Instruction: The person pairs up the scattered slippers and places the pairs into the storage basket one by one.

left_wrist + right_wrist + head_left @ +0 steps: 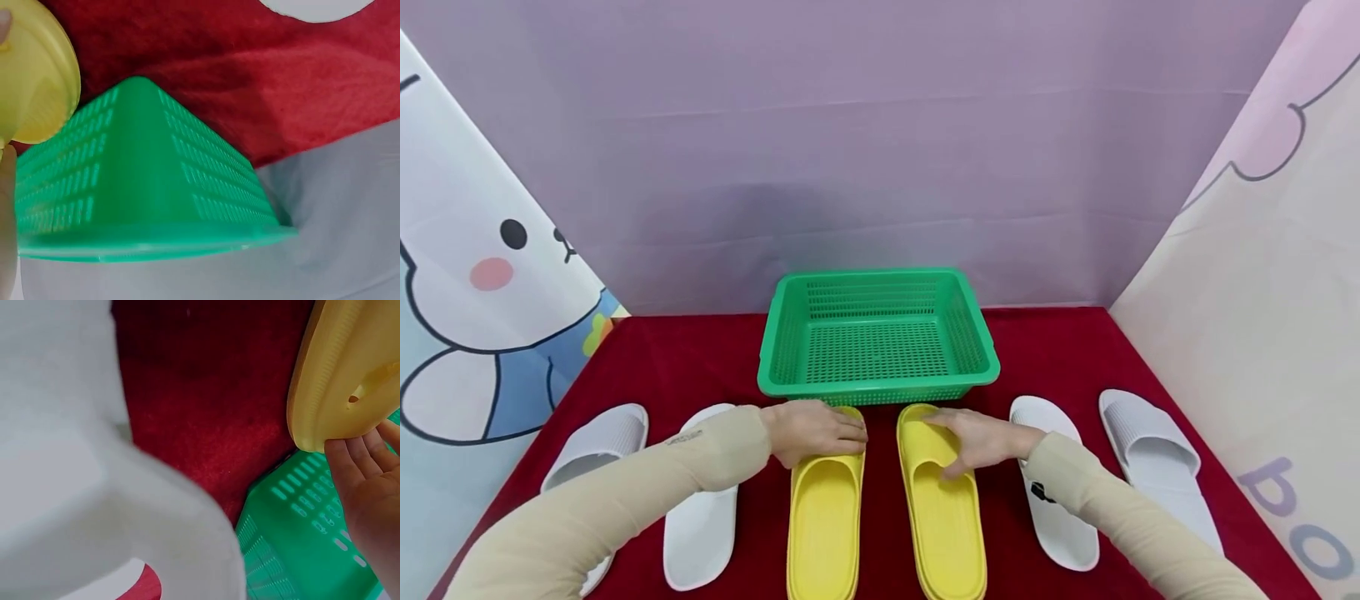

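Note:
Two yellow slippers lie side by side on the red cloth in the head view, toes pointing at a green basket [880, 390]. Over the strap of the left yellow slipper [823, 533] lies my left hand [816, 433]; its fingers bend over the slipper's right side and its thumb is hidden. My right hand [977, 437] reaches in from the right over the right yellow slipper [951, 533], fingers spread at the toe and thumb near the foot opening. In the right wrist view, nearly straight fingers [362, 456] touch the edge of the yellow slipper [340, 369].
White slippers flank the yellow pair: a flat one [700, 533] and a ribbed one [598, 437] partly under the left sleeve, another flat one [1060, 525] and a ribbed one [1157, 442] at right. Fabric walls [880, 167] stand behind and at both sides.

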{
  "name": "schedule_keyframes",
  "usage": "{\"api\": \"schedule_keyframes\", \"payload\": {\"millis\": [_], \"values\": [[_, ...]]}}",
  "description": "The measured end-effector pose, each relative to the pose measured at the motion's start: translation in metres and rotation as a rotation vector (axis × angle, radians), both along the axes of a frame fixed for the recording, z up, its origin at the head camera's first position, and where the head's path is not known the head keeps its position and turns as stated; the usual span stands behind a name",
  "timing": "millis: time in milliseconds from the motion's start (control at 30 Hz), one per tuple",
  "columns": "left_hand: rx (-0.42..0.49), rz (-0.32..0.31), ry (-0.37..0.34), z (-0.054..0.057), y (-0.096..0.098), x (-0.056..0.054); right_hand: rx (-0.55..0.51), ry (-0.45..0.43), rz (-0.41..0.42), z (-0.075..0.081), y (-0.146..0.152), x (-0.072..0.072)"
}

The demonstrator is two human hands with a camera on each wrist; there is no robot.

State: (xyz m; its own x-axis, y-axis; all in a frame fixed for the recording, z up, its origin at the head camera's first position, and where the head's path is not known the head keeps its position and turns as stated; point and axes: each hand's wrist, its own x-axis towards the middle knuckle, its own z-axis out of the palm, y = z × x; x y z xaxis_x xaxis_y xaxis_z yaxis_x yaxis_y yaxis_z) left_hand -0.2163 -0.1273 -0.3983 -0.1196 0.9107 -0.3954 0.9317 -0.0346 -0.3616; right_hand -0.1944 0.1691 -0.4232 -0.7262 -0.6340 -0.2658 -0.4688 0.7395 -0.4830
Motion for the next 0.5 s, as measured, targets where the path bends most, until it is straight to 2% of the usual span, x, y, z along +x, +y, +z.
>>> {"api": "schedule_keyframes", "payload": {"millis": [167,400,500], "values": [[0.082,0.004,-0.037,-0.002,-0.01,0.002,0.002,0.024,0.02,-0.002,-0.001,0.0],[0.274,0.147,-0.184,-0.006,-0.024,0.014,0.003,0.088,0.012,0.003,0.003,0.001],[0.366,0.166,-0.205,-0.01,-0.031,0.02,0.003,0.099,0.003,0.006,0.007,0.002]]}}
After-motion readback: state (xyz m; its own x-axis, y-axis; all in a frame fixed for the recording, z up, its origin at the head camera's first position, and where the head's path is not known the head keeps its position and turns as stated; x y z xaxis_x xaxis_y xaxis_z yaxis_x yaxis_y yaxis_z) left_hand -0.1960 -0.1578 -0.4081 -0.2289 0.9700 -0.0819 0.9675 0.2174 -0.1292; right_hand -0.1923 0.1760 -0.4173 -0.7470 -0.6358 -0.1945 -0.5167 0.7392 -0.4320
